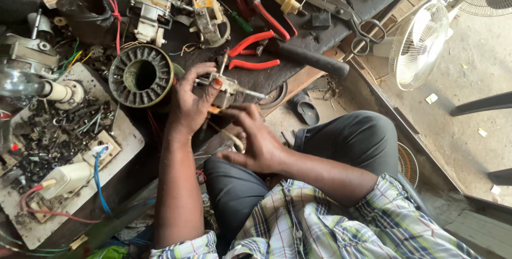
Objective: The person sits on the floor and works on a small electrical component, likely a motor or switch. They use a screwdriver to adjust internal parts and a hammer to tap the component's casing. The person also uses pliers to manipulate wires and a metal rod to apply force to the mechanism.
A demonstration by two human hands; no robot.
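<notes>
My left hand [191, 99] grips a small metal fan motor part [228, 89] with a thin shaft sticking out to the right. My right hand [255, 137] is below it, fingers curled on the underside of the same part and on a pale curved piece; what sits under the palm is hidden. Just left of my left hand lies a round laminated stator ring [141, 75]. Red-handled pliers [250, 51] lie just beyond the part on the dark workbench [298, 35].
A white tray [128, 142] at left holds several screws, wires and small parts. Motors, a black cup [88, 16], a hammer [309, 59] and scissors [365, 32] crowd the bench. A white fan grille [418, 46] stands at right. A sandal [306, 108] lies on the floor.
</notes>
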